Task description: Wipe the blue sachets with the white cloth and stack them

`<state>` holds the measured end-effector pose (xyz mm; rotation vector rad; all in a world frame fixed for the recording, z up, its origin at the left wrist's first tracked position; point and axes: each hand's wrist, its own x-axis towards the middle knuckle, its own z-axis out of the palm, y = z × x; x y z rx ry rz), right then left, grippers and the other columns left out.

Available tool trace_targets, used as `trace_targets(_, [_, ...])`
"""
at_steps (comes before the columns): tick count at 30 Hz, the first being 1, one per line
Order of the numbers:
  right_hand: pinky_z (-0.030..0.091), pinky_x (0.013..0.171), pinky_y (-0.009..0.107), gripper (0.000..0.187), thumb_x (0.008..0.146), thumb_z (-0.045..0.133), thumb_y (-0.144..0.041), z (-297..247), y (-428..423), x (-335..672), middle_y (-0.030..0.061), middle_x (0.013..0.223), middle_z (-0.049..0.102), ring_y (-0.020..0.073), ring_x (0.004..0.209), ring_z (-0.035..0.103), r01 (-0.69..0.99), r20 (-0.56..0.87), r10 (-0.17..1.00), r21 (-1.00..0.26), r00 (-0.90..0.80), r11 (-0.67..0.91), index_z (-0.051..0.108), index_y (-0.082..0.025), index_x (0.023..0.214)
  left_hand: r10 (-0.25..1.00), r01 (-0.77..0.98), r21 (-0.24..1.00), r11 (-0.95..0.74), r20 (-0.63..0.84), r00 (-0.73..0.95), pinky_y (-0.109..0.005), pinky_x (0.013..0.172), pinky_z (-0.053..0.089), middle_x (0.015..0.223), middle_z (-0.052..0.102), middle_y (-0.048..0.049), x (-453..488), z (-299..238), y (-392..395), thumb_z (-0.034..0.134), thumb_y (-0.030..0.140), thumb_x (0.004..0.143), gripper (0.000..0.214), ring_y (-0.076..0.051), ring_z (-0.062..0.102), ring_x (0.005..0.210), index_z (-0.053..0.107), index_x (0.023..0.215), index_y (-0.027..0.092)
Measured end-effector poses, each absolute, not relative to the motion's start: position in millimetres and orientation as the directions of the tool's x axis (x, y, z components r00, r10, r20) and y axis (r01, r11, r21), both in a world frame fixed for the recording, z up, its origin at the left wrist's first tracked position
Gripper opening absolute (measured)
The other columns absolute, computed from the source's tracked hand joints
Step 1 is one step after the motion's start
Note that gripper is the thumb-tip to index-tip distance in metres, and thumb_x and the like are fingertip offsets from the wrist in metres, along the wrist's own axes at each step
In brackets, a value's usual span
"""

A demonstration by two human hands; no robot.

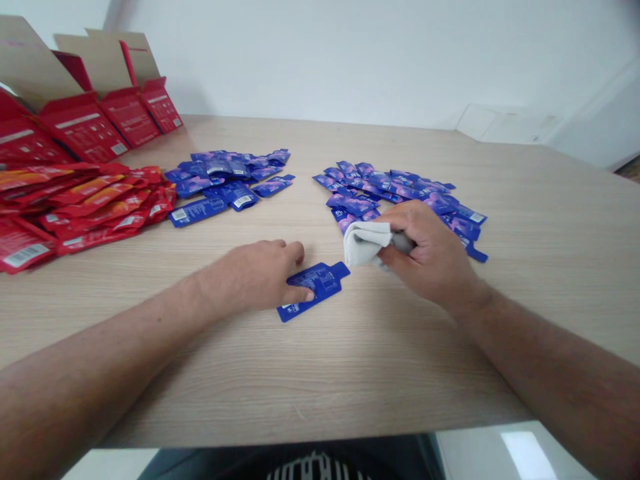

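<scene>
A blue gel sachet [320, 283] lies flat on the table, printed back upward, its narrow neck pointing right. My left hand [270, 277] steadies it by the left end, thumb across the printed face and index finger curled past the upper edge. That hand covers part of the sachet. In my right hand [425, 250] is a folded light-grey cloth [369, 241], pinched between thumb and fingers. The cloth is held just above and right of the sachet's neck. Behind it spreads a loose pile of blue sachets [390, 183], partly hidden by my right hand.
Another pile of blue sachets [225, 173] lies at the back, left of centre. Red and orange pouches [100, 203] are heaped on the left. Open red cartons [90, 127] stand behind those. A white wall [325, 60] borders the wooden table [300, 387] at the back.
</scene>
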<state>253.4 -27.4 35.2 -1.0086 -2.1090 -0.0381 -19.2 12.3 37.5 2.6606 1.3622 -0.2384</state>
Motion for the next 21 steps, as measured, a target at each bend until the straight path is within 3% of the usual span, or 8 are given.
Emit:
trace_targets(4, [0.048, 0.091, 0.041, 0.024, 0.088, 0.062, -0.017, 29.9, -25.4, 250.5, 0.0071, 0.105, 0.065, 0.0236, 0.102, 0.059, 0.628, 0.608, 0.651, -0.3, -0.454, 0.718, 0.064, -0.024, 0.111, 0.798, 0.858, 0.132, -0.496, -0.32, 0.51, -0.03, 0.057, 0.036, 0.094, 0.071, -0.0073, -15.4, 33.6, 11.0, 0.065, 0.072, 0.066, 0.072, -0.026, 0.064, 0.077, 0.058, 0.121, 0.026])
trace_targets(7, [0.048, 0.091, 0.039, 0.025, 0.089, 0.061, -0.016, 22.5, -24.5, 246.6, 0.007, 0.106, 0.065, 0.0231, 0.104, 0.059, 0.58, 0.54, 0.636, -0.3, -0.55, 0.757, 0.064, -0.023, 0.113, 0.775, 0.844, 0.257, -0.471, -0.335, 0.535, -0.028, 0.058, 0.037, 0.095, 0.072, -0.0055, -12.1, 30.3, 11.6, 0.071, 0.065, 0.064, 0.064, -0.023, 0.064, 0.078, 0.062, 0.113, 0.024])
trace_targets(13, [0.047, 0.096, 0.037, 0.031, 0.089, 0.058, -0.01, 14.1, -26.2, 239.4, 0.007, 0.11, 0.064, 0.0206, 0.108, 0.057, 0.517, 0.407, 0.614, -0.332, -0.676, 0.789, 0.066, -0.021, 0.116, 0.697, 0.775, 0.419, -0.473, -0.361, 0.62, -0.025, 0.057, 0.037, 0.077, 0.069, 0.0011, -14.3, 30.8, 19.1, 0.052, 0.045, 0.086, 0.027, -0.015, 0.061, 0.068, 0.067, 0.093, 0.024])
trace_targets(21, [0.048, 0.094, 0.038, 0.025, 0.089, 0.06, -0.012, 12.1, -23.1, 237.8, 0.0078, 0.108, 0.065, 0.0218, 0.104, 0.057, 0.564, 0.339, 0.637, -0.298, -0.692, 0.77, 0.068, -0.02, 0.112, 0.721, 0.76, 0.454, -0.465, -0.305, 0.623, -0.025, 0.055, 0.034, 0.066, 0.064, 0.0039, -5.7, 26.0, 15.8, 0.05, 0.035, 0.086, 0.021, -0.012, 0.056, 0.06, 0.066, 0.084, 0.022])
